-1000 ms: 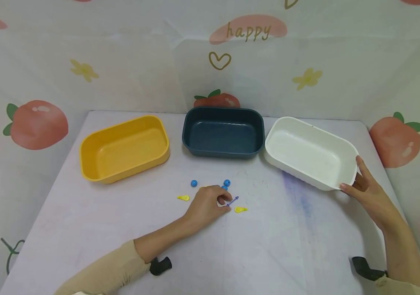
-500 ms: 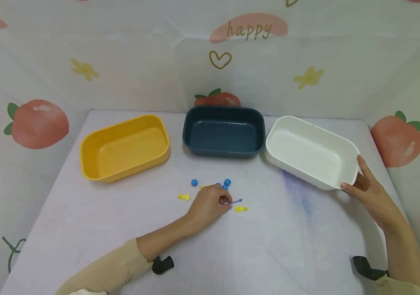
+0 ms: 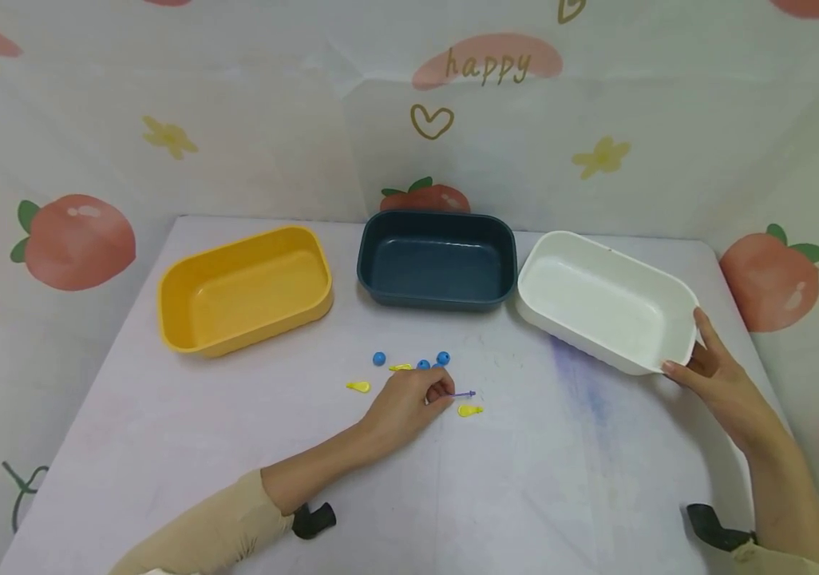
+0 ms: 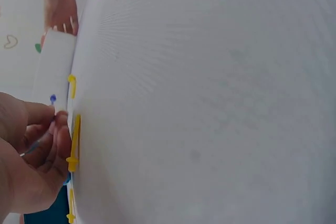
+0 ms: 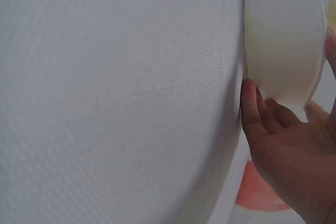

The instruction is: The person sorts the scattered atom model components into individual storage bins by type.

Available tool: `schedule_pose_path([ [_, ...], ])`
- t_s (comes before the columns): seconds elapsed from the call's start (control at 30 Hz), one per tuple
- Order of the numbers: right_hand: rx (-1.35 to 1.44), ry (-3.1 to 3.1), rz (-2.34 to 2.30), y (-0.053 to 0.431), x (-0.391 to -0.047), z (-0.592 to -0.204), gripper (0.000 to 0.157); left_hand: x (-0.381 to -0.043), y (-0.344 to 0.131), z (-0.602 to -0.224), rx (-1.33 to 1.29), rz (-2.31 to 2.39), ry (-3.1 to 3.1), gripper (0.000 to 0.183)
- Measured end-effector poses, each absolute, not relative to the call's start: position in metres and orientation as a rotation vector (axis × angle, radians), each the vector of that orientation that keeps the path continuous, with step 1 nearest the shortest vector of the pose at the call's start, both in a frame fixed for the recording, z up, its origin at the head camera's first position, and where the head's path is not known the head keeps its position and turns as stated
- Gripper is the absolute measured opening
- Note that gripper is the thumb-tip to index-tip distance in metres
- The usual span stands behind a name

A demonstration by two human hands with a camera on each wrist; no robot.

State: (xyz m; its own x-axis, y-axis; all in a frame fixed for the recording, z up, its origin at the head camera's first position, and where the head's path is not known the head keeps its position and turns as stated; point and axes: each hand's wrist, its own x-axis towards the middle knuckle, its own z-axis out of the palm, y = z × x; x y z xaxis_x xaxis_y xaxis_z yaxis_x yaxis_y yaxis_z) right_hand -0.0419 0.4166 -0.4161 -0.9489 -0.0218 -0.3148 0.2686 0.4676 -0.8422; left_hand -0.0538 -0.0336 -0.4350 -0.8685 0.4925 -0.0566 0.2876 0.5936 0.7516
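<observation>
My left hand (image 3: 409, 403) pinches a thin purple stick with a knobbed end (image 3: 465, 394) between thumb and fingertips. Its free end points right; the rest is hidden by the fingers. Close by lie small yellow drop-shaped pieces: one to the right (image 3: 470, 410), one to the left (image 3: 358, 386), and one behind the hand (image 3: 401, 367). Several blue beads lie beyond, including a bead with a hole (image 3: 443, 358) and a bead farther left (image 3: 378, 358). My right hand (image 3: 729, 383) holds the right end of a white tub (image 3: 607, 299), with fingers low against its wall in the right wrist view.
A yellow tub (image 3: 244, 295) stands at the left and a dark blue tub (image 3: 437, 302) at the back middle, close beside the white one. Beneath everything is a white-covered table (image 3: 524, 487). A printed cloth (image 3: 273, 104) hangs behind its back edge.
The purple stick has turned in my left fingers from slanting up to nearly level, pointing right. The left hand has barely shifted, and the right hand stays on the white tub.
</observation>
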Motion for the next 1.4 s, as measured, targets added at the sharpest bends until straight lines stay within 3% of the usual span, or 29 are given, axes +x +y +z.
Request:
schedule_pose_path([
  [0.47, 0.205, 2.439, -1.480, 0.417, -0.039, -0.418, 0.088, -0.077, -0.020, -0.420, 0.749, 1.533, 2.377, 0.010],
  [1.4, 0.157, 2.438, -1.514, 0.418, -0.041, -0.417, 0.089, -0.159, 0.062, -0.377, 0.829, 1.682, 2.262, 0.002],
])
